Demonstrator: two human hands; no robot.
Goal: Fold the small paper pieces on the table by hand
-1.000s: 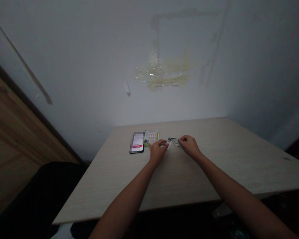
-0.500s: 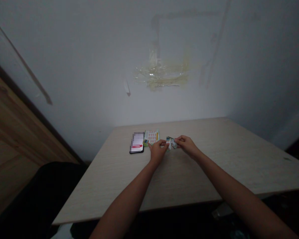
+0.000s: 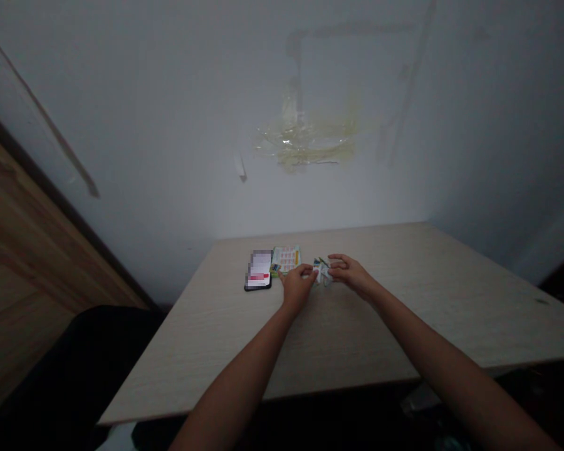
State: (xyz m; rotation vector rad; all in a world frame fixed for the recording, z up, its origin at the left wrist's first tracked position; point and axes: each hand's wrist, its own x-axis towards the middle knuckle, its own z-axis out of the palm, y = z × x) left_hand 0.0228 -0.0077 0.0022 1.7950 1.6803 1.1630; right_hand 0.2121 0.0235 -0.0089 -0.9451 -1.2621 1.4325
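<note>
And there, the right hand (image 3: 343,270) has loosened, fingers parted beside the crumpled printed paper (image 3: 322,273)! The left hand (image 3: 299,287) pinches its edge, apparently steadying it alone now, over the surface (image 3: 357,338), right of the printed card (image 3: 286,257) and smartphone (image 3: 259,280).

A dim room, seemingly in a home, holds a wood-grain table (image 3: 380,332) against a marked wall (image 3: 169,125). Yellowed tape (image 3: 313,147) clings there; wooden panelling (image 3: 16,232) stands at left.
</note>
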